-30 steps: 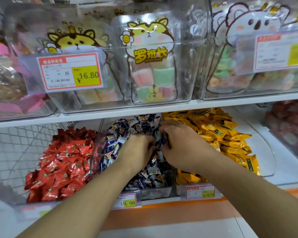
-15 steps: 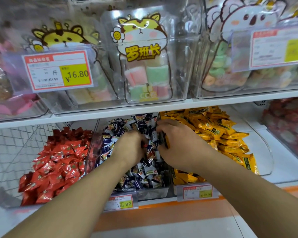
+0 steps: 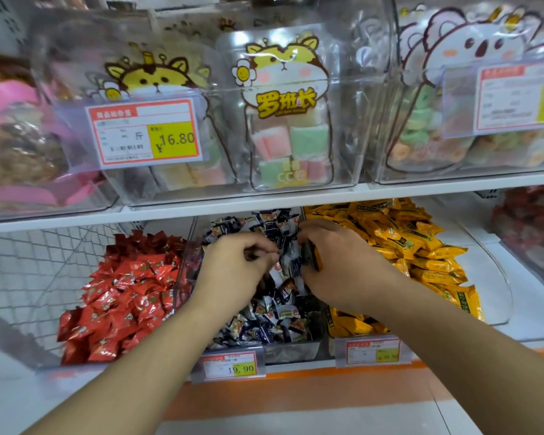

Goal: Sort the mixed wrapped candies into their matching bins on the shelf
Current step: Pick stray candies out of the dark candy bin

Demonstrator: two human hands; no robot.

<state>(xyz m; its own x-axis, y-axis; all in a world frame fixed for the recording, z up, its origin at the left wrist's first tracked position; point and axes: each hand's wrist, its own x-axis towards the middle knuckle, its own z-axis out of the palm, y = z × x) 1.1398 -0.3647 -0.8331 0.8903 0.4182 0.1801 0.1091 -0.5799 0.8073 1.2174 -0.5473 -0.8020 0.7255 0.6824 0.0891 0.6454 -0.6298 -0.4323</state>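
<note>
A: L to R on lower shelf: red candies (image 3: 120, 296) heaped in left bin; middle bin (image 3: 291, 351) w/ dark blue-and-white candies (image 3: 277, 312); yellow candies (image 3: 415, 246) in right bin; price tag (image 3: 233, 367) on middle bin front.

B: Hands?

A: Both over middle bin, close but not touching. Left hand (image 3: 233, 274) knuckles up, fingers curled, tips pinched together at the blue-white heap; what's in the pinch, if anything, too small to tell. Right hand (image 3: 336, 268) curled round a yellow-and-dark wrapper (image 3: 313, 260) held at its inner side; looks like a yellow stray picked from the blue-white pile, tho that's a guess.

B: Which way does it lie?

A: Wrapper's long axis roughly upright in the grip, near edge-on to camera. Yellow bin lies just right of the right hand; the wrist already crosses over its front corner. So the right hand is the nearer one by far; left would have to cross over.

B: Next, prob?

A: My read: swing right hand rightward over the divider, let go onto yellow heap. Left goes on picking thru blue-white. Risk: dragging blue-white pieces over w/ it.
</note>
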